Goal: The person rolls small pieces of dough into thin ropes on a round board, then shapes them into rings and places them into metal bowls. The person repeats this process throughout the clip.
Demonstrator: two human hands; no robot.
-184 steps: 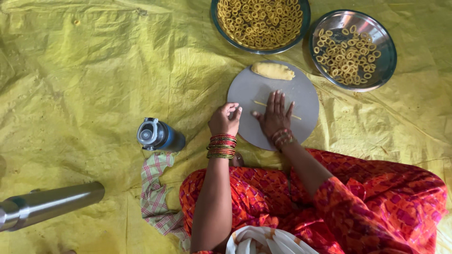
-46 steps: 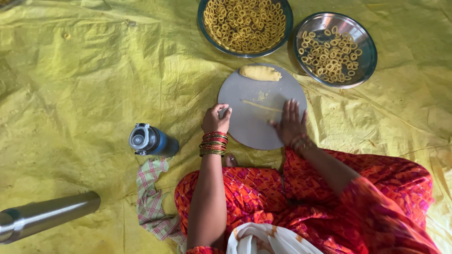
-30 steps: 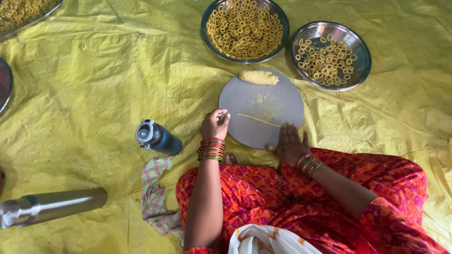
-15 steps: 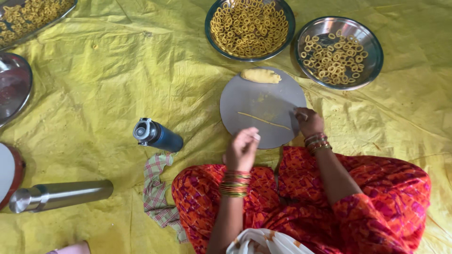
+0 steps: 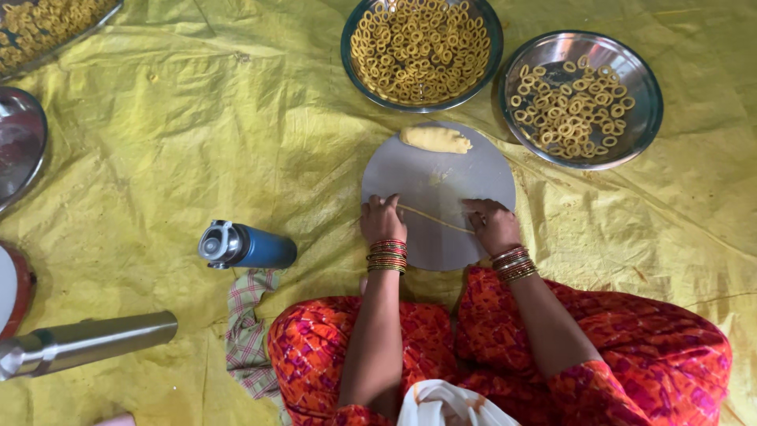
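Note:
A round grey board [image 5: 441, 177] lies on the yellow sheet in front of my crossed legs. Across it runs a thin yellow dough rope [image 5: 435, 219]. My left hand [image 5: 382, 220] rests fingers-down on the rope's left end at the board's left edge. On the rope's right end sits my right hand [image 5: 490, 223], fingers curled. A lump of yellow dough [image 5: 435, 140] lies at the board's far edge. Whether either hand pinches the rope or only presses it, I cannot tell.
Two steel dishes of small dough rings stand beyond the board: a full one [image 5: 422, 51] and a sparser one [image 5: 582, 99]. A blue bottle [image 5: 248, 246] lies left of my knee beside a checked cloth [image 5: 248, 331]. A steel flask [image 5: 83, 345] and more dishes [image 5: 20, 150] sit at far left.
My left hand came down from the air onto the rope's left end, and my right hand slid left from the board's right edge onto its other end. The view shifted a little.

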